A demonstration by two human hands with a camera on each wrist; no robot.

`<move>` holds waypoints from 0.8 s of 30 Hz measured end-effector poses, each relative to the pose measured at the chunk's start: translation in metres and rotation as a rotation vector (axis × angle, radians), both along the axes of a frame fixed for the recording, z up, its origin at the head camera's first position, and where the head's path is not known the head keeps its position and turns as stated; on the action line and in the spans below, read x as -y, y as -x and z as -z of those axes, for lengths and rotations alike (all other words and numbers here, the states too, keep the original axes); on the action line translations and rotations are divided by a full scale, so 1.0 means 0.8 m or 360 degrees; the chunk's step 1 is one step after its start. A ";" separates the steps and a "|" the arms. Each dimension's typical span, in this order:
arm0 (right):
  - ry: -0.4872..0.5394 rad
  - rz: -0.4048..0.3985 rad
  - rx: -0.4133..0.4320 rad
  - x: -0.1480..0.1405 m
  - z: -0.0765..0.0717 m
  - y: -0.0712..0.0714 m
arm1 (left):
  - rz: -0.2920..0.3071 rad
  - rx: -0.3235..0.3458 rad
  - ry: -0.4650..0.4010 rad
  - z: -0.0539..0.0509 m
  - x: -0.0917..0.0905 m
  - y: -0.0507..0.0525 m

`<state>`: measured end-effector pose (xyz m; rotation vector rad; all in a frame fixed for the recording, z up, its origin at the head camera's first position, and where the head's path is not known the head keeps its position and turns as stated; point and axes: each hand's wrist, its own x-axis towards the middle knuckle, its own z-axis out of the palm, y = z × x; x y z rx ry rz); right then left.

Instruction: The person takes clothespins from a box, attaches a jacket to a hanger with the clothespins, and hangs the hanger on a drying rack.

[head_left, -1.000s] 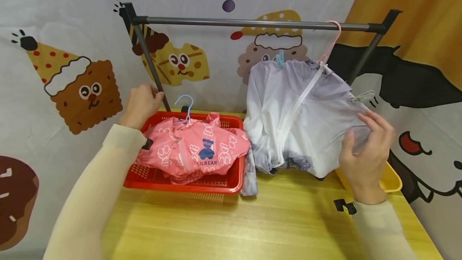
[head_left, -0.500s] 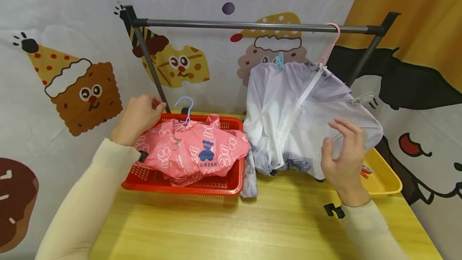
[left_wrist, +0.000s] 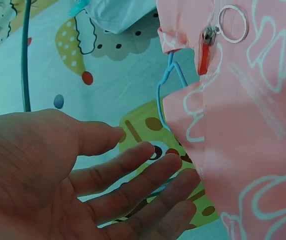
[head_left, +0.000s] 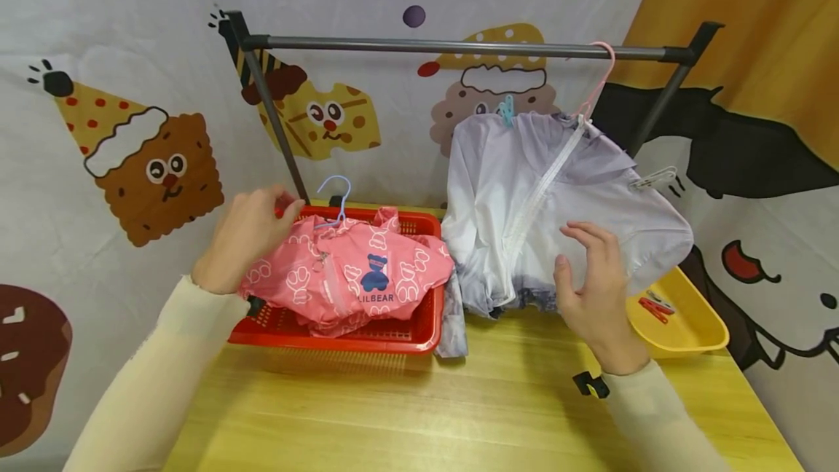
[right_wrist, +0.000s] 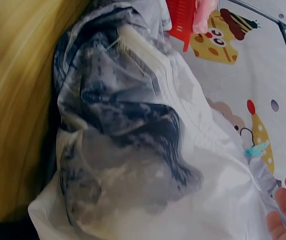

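The left grip (head_left: pixel 249 231) is held at the left rear corner of the red basket (head_left: pixel 334 343), its thumb and fingers spread apart and nothing held. On its left, the printed backdrop (head_left: pixel 59 253) is seen; behind it, the way is crossed by the rack's left upright (head_left: pixel 275 122). Just to its right, the blue hanger (head_left: pixel 344 208) is raised from the pink garment (head_left: pixel 350 257), which is spread across the basket and over its right rim. Between both grips, room is offered along the front of the table (head_left: pixel 367 414), bounded behind by basket and clothing. Above and behind them, the rail (head_left: pixel 419 44) is stretched; from it the white-grey jacket (head_left: pixel 485 188) is hung by a pink hanger (head_left: pixel 601 79), with a blue clip (head_left: pixel 506 109) and a white clip (head_left: pixel 654 178) attached. The right grip (head_left: pixel 593 290) is placed before this jacket, thumb and fingers loosely apart, nothing held; whether cloth is touched cannot be told. To its right, the yellow tray (head_left: pixel 708 333), holding a red clip (head_left: pixel 653 309), is partly hidden by the jacket; beyond, the table's right edge is seen.
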<state>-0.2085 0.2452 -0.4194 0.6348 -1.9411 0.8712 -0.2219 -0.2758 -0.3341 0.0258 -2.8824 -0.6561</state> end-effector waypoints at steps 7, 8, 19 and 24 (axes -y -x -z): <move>-0.0031 -0.0055 0.0156 0.009 0.009 -0.006 | 0.0045 0.0013 -0.0053 0.015 0.009 -0.015; -0.0032 -0.0062 0.0175 0.011 0.010 -0.007 | 0.0046 0.0022 -0.0065 0.018 0.011 -0.018; -0.0094 -0.0111 0.0338 0.025 0.017 -0.011 | 0.0061 0.0197 -0.0094 0.042 0.047 -0.036; -0.0132 -0.0140 0.0390 0.034 0.021 -0.010 | 0.0080 0.0266 -0.0093 0.052 0.059 -0.037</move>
